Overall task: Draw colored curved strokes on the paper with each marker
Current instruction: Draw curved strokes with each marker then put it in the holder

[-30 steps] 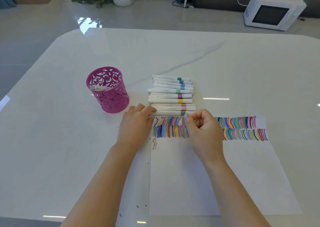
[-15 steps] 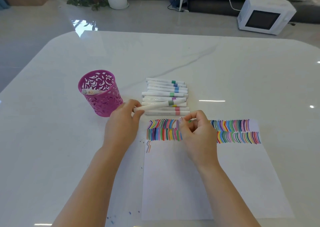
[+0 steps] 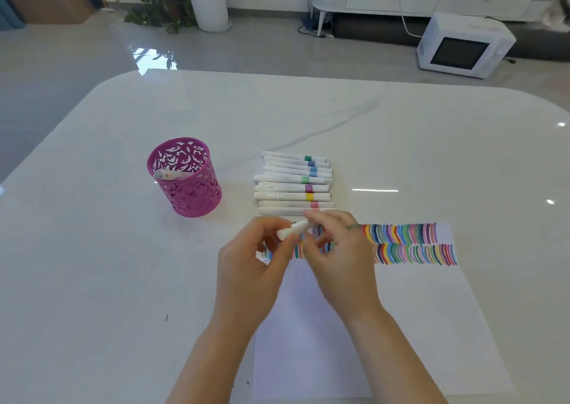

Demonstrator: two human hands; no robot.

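Lifted from the near edge of the marker row [image 3: 293,184], the white marker [image 3: 293,229] now hangs over the paper [image 3: 401,311], the left hand [image 3: 246,268] gripping its barrel and the right hand [image 3: 339,255] pinching its far end, seemingly to uncap it.

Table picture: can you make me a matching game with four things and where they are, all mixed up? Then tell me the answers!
Things
1. pink cup
2. microwave
3. white marker
4. row of markers

Places
A. on the floor beyond the table
B. gripped by the left hand and right hand, over the coloured strokes on the paper
C. lying side by side on the table, beyond the paper
D. on the table, left of the row, with a grey-capped marker inside

Pairs: 1-D, 2-A, 3-B, 4-C
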